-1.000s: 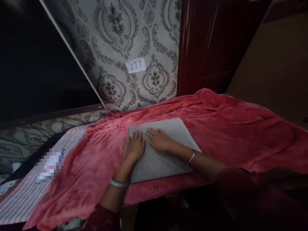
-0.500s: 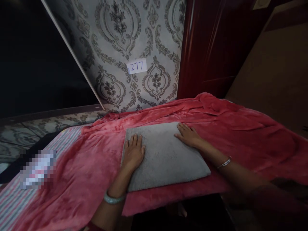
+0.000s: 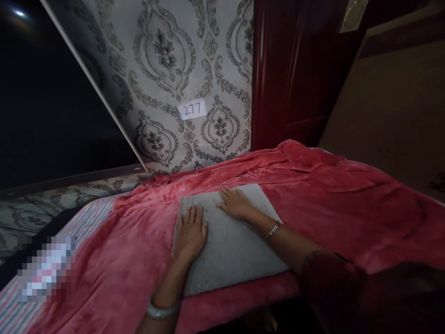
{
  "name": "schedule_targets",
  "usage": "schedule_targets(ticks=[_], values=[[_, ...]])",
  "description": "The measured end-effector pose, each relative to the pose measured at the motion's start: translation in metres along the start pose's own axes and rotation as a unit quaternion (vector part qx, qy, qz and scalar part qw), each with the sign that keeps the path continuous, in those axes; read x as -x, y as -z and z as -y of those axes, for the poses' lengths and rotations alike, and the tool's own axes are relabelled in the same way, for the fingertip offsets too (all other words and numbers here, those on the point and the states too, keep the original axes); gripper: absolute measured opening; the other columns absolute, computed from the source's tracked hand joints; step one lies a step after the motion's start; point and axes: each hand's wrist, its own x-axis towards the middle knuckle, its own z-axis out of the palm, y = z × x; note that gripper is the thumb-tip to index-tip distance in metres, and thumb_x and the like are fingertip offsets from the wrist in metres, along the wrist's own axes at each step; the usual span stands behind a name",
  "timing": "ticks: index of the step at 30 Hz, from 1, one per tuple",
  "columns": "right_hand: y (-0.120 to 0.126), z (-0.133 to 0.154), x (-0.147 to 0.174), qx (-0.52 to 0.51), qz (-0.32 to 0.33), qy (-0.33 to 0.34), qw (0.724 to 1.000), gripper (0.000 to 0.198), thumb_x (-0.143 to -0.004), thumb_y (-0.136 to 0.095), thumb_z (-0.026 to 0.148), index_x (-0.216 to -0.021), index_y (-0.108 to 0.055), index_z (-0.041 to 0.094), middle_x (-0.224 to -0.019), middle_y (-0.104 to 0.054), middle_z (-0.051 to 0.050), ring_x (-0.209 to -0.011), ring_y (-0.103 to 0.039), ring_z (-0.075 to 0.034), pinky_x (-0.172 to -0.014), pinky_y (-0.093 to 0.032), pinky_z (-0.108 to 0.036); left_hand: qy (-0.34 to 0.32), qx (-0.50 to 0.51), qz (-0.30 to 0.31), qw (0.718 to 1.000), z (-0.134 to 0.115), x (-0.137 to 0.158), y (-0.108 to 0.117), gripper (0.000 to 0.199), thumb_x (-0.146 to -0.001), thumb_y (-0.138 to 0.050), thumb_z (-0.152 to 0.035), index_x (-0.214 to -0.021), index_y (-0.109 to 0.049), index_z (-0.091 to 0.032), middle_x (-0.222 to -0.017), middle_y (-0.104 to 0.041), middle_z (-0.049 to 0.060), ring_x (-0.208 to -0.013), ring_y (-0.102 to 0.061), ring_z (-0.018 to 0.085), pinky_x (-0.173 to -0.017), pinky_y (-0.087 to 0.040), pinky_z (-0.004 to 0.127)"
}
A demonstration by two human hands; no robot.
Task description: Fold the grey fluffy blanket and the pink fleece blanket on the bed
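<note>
Pressing flat, open left hand (image 3: 190,232) and right hand (image 3: 236,204) on grey towel (image 3: 229,250), gripping nothing.

you can read one thing here: the number "277", handwritten in dark ink on a small white paper label (image 3: 192,110). the label sits on the patterned wallpaper (image 3: 163,69), between two of its ornate medallions, above the far edge of the red blanket (image 3: 330,195). down at your lower left a patch (image 3: 45,269) is blurred into blocks, so nothing on it can be made out. no other writing, brand or sign is legible
</note>
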Motion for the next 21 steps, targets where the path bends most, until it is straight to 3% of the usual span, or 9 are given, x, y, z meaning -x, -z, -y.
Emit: schedule_targets(ticks=[3,7,11,14,16,18,21], values=[[0.003,-0.034,0.010,0.010,-0.012,-0.078,0.997,0.067,-0.103,-0.036,0.051,-0.156,-0.041,0.011,-0.163,-0.032,-0.017,-0.152,-0.026,-0.029,-0.123,-0.019,-0.050,-0.001,0.011,0.000,1.000,0.001,-0.001,0.000,0.056,-0.101,-0.036,-0.030,-0.154,-0.043,-0.012,-0.161,-0.038,0.018,-0.151,-0.034,0.032,-0.121,-0.028,0.057],[0.007,-0.065,0.026,0.017,-0.021,-0.151,0.988,0.068,-0.104,-0.030,0.050,-0.160,-0.031,0.011,-0.166,-0.023,-0.017,-0.155,-0.019,-0.029,-0.122,-0.019,-0.054,-0.003,0.035,-0.012,0.999,0.000,-0.001,-0.004,0.056,-0.101,-0.038,-0.029,-0.153,-0.044,-0.011,-0.161,-0.038,0.020,-0.150,-0.034,0.033,-0.121,-0.027,0.058],[0.006,-0.074,0.033,0.027,-0.012,-0.178,0.984,0.071,-0.104,-0.027,0.051,-0.161,-0.028,0.009,-0.168,-0.019,-0.016,-0.155,-0.016,-0.027,-0.122,-0.020,-0.053,0.000,0.082,-0.029,0.996,-0.002,0.002,-0.005,0.055,-0.098,-0.045,-0.029,-0.151,-0.047,-0.011,-0.160,-0.040,0.019,-0.150,-0.034,0.033,-0.122,-0.026,0.057],[0.010,-0.069,0.030,0.041,-0.001,-0.185,0.982,0.070,-0.103,-0.028,0.050,-0.160,-0.029,0.010,-0.167,-0.019,-0.017,-0.155,-0.017,-0.029,-0.120,-0.022,-0.058,0.009,0.161,-0.074,0.984,0.008,0.002,-0.004,0.048,-0.098,-0.044,-0.025,-0.142,-0.057,-0.013,-0.154,-0.050,0.017,-0.145,-0.043,0.029,-0.122,-0.029,0.053],[0.013,-0.055,0.025,0.060,-0.015,-0.155,0.986,0.067,-0.103,-0.029,0.047,-0.159,-0.032,0.009,-0.167,-0.021,-0.017,-0.155,-0.017,-0.030,-0.121,-0.021,-0.059,0.038,0.217,-0.131,0.967,0.023,0.001,-0.003,0.045,-0.098,-0.038,-0.022,-0.135,-0.063,-0.014,-0.147,-0.058,0.015,-0.140,-0.050,0.027,-0.121,-0.030,0.053],[0.016,-0.029,0.019,0.069,-0.036,-0.084,0.993,0.064,-0.103,-0.030,0.042,-0.158,-0.035,0.010,-0.166,-0.023,-0.017,-0.155,-0.018,-0.029,-0.122,-0.020,-0.058,0.076,0.253,-0.170,0.949,0.041,0.002,-0.003,0.046,-0.097,-0.036,-0.019,-0.134,-0.064,-0.015,-0.142,-0.062,0.015,-0.136,-0.055,0.026,-0.120,-0.034,0.052],[0.012,0.026,0.007,0.052,-0.032,0.044,0.997,0.062,-0.102,-0.033,0.038,-0.158,-0.037,0.013,-0.165,-0.026,-0.015,-0.154,-0.020,-0.028,-0.122,-0.023,-0.054,0.111,0.264,-0.133,0.949,0.060,0.010,-0.010,0.047,-0.093,-0.044,-0.020,-0.136,-0.062,-0.012,-0.142,-0.062,0.017,-0.137,-0.053,0.028,-0.117,-0.039,0.047]])
